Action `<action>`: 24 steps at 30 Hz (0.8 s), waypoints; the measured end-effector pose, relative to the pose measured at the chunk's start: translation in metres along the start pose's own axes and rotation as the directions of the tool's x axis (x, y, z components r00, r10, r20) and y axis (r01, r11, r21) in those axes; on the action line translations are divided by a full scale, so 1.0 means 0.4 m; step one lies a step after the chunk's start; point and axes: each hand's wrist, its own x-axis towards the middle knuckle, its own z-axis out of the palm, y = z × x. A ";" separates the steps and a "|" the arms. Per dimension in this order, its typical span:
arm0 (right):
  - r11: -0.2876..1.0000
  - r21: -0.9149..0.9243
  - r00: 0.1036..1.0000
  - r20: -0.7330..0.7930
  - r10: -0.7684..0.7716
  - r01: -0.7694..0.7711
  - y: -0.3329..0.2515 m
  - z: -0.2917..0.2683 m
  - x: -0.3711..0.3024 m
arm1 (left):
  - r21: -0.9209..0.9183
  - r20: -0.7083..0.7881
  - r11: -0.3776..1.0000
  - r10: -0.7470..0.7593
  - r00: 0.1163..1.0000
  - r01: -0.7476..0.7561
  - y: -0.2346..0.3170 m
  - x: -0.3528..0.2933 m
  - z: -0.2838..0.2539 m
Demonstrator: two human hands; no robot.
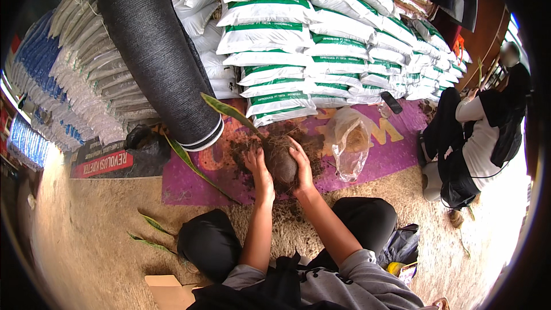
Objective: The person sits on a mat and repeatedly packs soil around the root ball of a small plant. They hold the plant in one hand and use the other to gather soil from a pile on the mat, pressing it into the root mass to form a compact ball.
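Between my two palms sits a round brown ball (281,167) with loose fibres on top, like a plant's root ball. My left hand (262,173) presses on its left side and my right hand (303,163) cups its right side. A green, yellow-edged snake plant leaf (232,113) slants up to the left from the top of the ball. Dark crumbly soil (236,152) lies scattered around and beneath my hands on a purple banner (183,186). Another long snake plant leaf (195,170) rests on the banner to the left.
Right of my hands is a clear plastic bag (351,144) with brown material inside. A thick black mesh roll (155,51) leans in from the upper left. White-and-green sacks (275,34) are stacked behind. Cut leaves (155,224) lie by my left knee. Another person (485,132) sits at the right.
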 end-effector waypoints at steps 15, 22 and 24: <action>0.200 -0.808 0.788 0.431 -0.440 0.554 0.042 0.009 0.007 | -0.509 0.245 0.775 -0.287 0.926 0.375 -0.051 0.051 -0.061; 0.368 -0.916 0.883 -0.032 -0.468 0.162 0.119 -0.154 0.116 | -0.444 0.106 0.829 -0.328 0.939 0.340 -0.018 0.108 -0.147; 0.192 -0.979 0.978 0.024 -0.209 0.065 0.222 -0.280 0.122 | -0.504 0.064 0.806 -0.322 0.945 0.309 -0.002 0.117 -0.151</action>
